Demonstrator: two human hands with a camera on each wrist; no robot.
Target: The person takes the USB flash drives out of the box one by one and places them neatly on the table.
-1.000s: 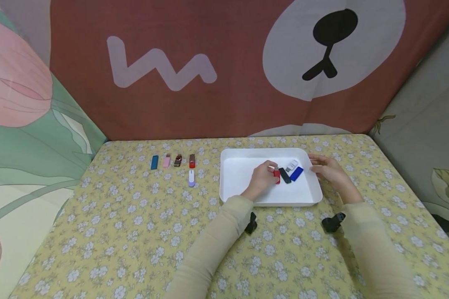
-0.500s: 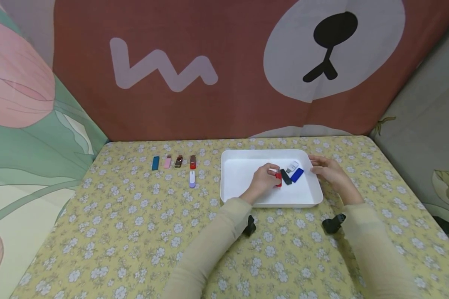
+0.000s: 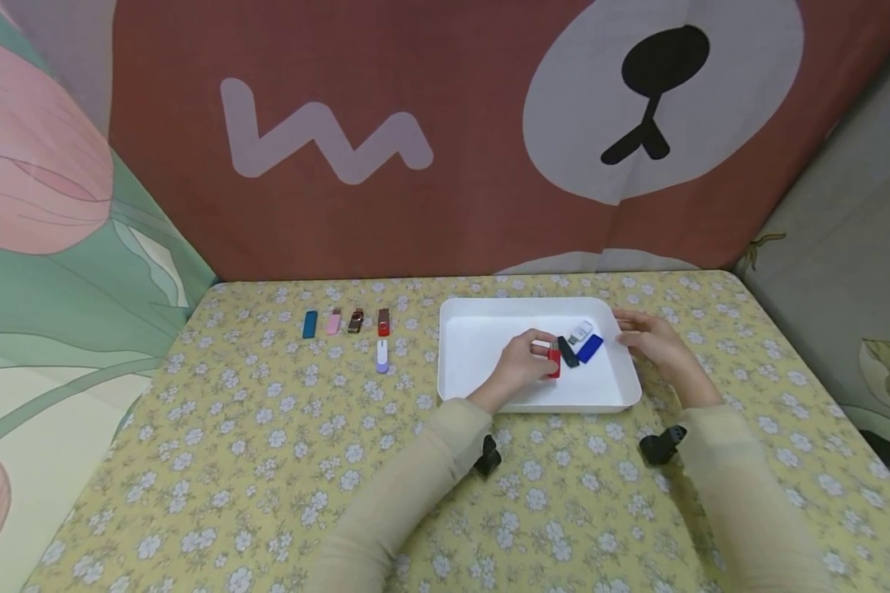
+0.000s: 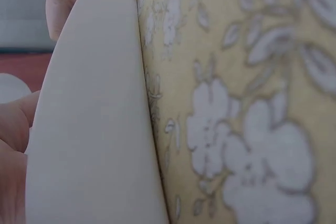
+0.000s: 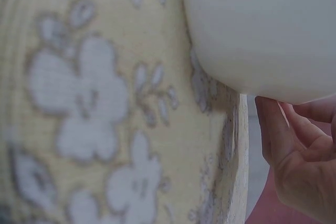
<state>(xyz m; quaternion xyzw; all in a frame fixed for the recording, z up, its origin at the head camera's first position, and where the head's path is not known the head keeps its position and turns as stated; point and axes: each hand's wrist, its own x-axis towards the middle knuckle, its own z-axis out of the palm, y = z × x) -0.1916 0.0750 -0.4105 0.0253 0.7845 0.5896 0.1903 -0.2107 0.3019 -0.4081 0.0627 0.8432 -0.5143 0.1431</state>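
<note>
My left hand [image 3: 521,362] reaches into the white tray [image 3: 475,306] and pinches a red USB flash drive [image 3: 555,362] low over its floor. Just right of it are a black flash drive [image 3: 567,352], a white one [image 3: 581,332] and a blue one [image 3: 589,348]. My right hand [image 3: 660,350] touches the tray's right side; the right wrist view shows its fingers [image 5: 278,135] against the outer wall. In the left wrist view the tray wall [image 4: 100,103] hides the flash drives and most of the left hand [image 4: 13,135].
Left of the tray, a row holds a teal flash drive [image 3: 309,324], a pink one [image 3: 334,322], a brown one [image 3: 356,321] and a red-brown one [image 3: 383,322]. A white-and-purple one [image 3: 381,357] lies below the last. Flowered cloth [image 3: 267,461] covers the table.
My left hand has shifted the red flash drive slightly right and nearer to me within the tray. The right hand stays at the tray's right side.
</note>
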